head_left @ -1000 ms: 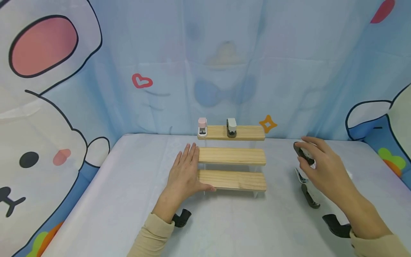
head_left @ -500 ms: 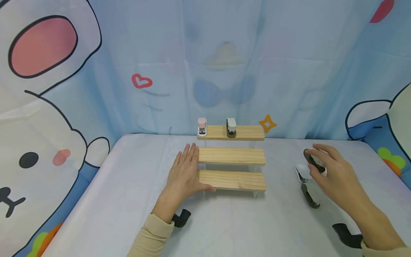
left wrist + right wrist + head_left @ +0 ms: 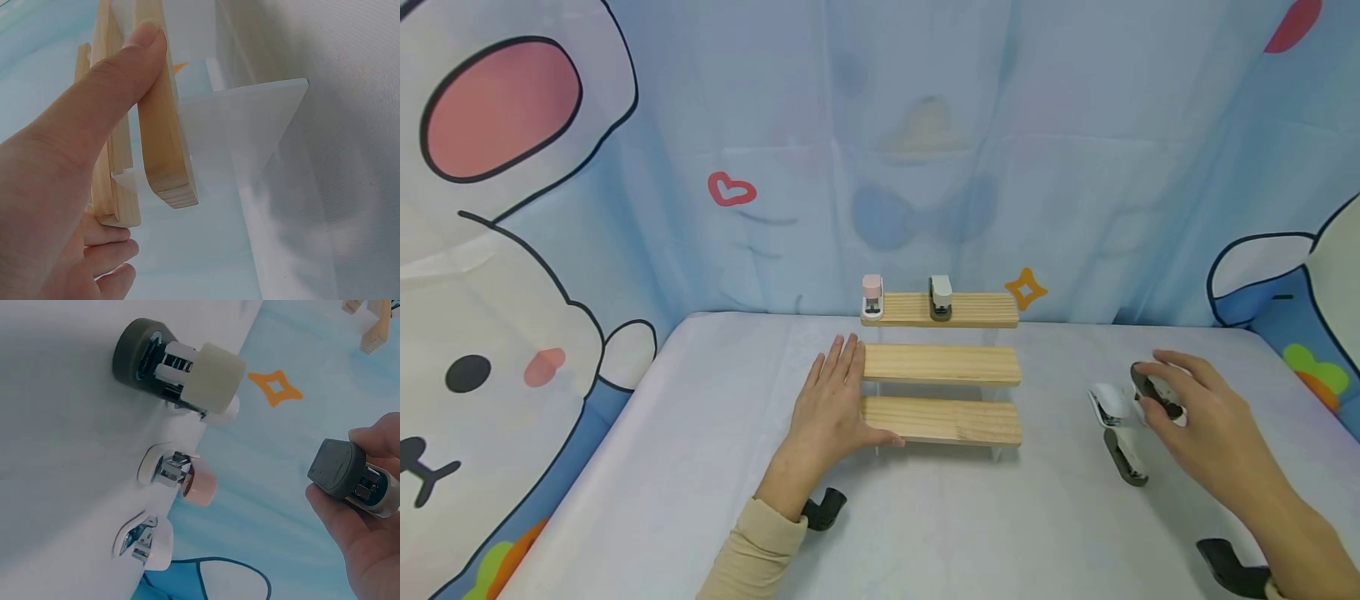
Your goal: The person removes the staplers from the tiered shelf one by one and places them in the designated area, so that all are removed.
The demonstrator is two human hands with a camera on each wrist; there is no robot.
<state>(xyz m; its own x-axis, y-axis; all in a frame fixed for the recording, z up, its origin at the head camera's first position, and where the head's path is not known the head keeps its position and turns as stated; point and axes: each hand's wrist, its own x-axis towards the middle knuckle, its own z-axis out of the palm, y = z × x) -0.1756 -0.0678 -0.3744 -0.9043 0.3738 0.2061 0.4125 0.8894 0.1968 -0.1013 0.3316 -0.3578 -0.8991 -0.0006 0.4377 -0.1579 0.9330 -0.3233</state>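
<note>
My right hand (image 3: 1213,429) holds a small stapler (image 3: 1156,392) by its sides, thumb and fingers on either side of it. In the right wrist view this stapler (image 3: 337,469) shows its dark grey base, with a pale top beyond. A tiered wooden shelf (image 3: 943,364) stands in the middle. Against its left end lies my left hand (image 3: 831,412), fingers straight and thumb across the front of the lowest plank (image 3: 159,137). On the top plank sit a pink stapler (image 3: 872,297) and a grey-and-cream stapler (image 3: 941,298).
To the right of the shelf, a white stapler (image 3: 1108,404) and a dark grey stapler (image 3: 1124,458) lie on the white-covered table (image 3: 962,533). The right wrist view shows a pink stapler (image 3: 200,484) too. Behind hangs a blue printed curtain (image 3: 1075,167).
My right hand has moved right and a little nearer with the stapler, uncovering more of the white stapler. The left hand has stayed in place against the shelf.
</note>
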